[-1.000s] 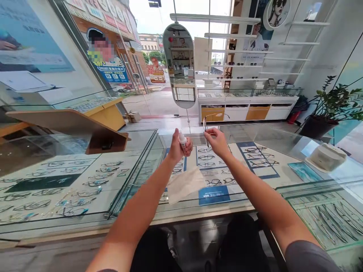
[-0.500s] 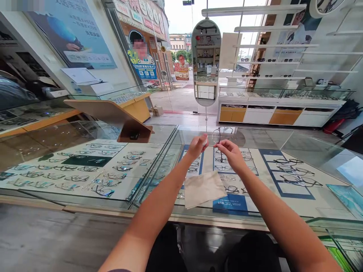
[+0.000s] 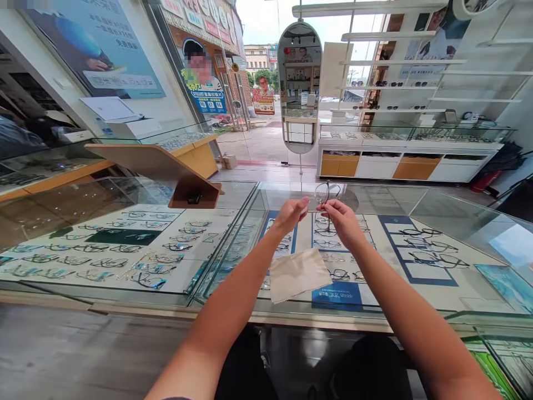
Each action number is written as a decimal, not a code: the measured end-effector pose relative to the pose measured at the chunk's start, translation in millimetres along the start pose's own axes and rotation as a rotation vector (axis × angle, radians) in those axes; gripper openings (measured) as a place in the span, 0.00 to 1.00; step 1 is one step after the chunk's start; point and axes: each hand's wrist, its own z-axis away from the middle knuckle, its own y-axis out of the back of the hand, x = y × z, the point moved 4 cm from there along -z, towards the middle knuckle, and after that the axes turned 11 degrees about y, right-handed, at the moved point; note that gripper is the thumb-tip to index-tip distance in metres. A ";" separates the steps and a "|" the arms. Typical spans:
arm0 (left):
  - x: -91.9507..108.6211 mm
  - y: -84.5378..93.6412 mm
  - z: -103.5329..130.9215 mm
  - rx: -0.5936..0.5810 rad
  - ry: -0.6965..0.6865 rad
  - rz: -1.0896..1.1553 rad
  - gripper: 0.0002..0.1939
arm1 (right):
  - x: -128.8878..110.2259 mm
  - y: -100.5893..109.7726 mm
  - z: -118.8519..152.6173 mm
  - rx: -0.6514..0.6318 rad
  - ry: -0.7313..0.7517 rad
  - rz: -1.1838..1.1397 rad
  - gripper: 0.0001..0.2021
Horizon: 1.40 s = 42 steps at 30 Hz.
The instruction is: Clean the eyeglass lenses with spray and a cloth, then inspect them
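Note:
Above the glass counter, my right hand [image 3: 340,220] is closed on a pair of eyeglasses [image 3: 327,193] with thin dark rims. The lenses stand up above my fingertips, and one temple hangs down below them. Just to the left, my left hand [image 3: 290,215] is closed with the thumb raised. Something small and whitish shows at its fingers, too little of it to name. The two hands are close together but apart. Below them a beige cleaning cloth [image 3: 298,275] lies flat on the glass top.
Under the glass are rows of spectacle frames [image 3: 112,262], with more dark frames [image 3: 439,260] at right. A brown wooden stand [image 3: 195,194] sits on the left counter. Beyond are an oval mirror [image 3: 300,89] and a low display cabinet [image 3: 378,166].
My right hand has turned the eyeglasses, so both lenses now show more to either side of the upright temple. My left hand keeps nearly the same pose. The view has shifted slightly.

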 end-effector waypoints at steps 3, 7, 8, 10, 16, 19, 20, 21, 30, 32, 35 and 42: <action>-0.2 -5.8 2.5 -0.019 -0.021 -0.047 0.38 | -0.5 5.3 -3.2 0.069 -0.022 -0.069 0.20; -3.7 -15.5 3.5 -0.051 -0.061 -0.110 0.37 | -1.1 5.0 -4.3 0.088 -0.030 -0.106 0.21; -4.3 -17.1 3.7 -0.053 -0.067 -0.119 0.36 | -1.1 4.7 -4.3 0.090 -0.030 -0.113 0.21; -4.5 -18.8 3.9 -0.056 -0.069 -0.113 0.36 | -1.0 5.0 -4.5 0.097 -0.028 -0.127 0.20; -9.2 -3.4 -4.5 0.016 0.010 0.062 0.36 | -1.2 11.9 -7.5 0.110 -0.024 -0.129 0.19; -23.4 14.1 -15.7 0.174 0.045 0.060 0.26 | -1.2 17.1 -10.0 0.116 -0.019 -0.141 0.18; -30.5 19.2 -19.9 0.220 0.073 0.030 0.21 | -1.1 18.8 -10.8 0.117 -0.017 -0.154 0.17; -38.2 23.4 -24.0 0.255 0.108 0.002 0.16 | -0.9 20.5 -11.7 0.118 -0.017 -0.167 0.17; -81.1 37.6 -43.8 0.279 0.264 -0.075 0.16 | 1.0 32.3 -17.7 0.159 -0.031 -0.158 0.19; -85.2 37.7 -44.3 0.280 0.268 -0.089 0.17 | 0.7 33.1 -18.0 0.157 -0.027 -0.154 0.18; -89.1 35.8 -43.4 0.296 0.266 -0.117 0.17 | 0.0 32.7 -17.9 0.142 -0.020 -0.165 0.18; -67.8 53.6 -14.1 0.503 0.311 -0.247 0.26 | -1.0 32.7 -18.5 0.129 -0.009 -0.164 0.18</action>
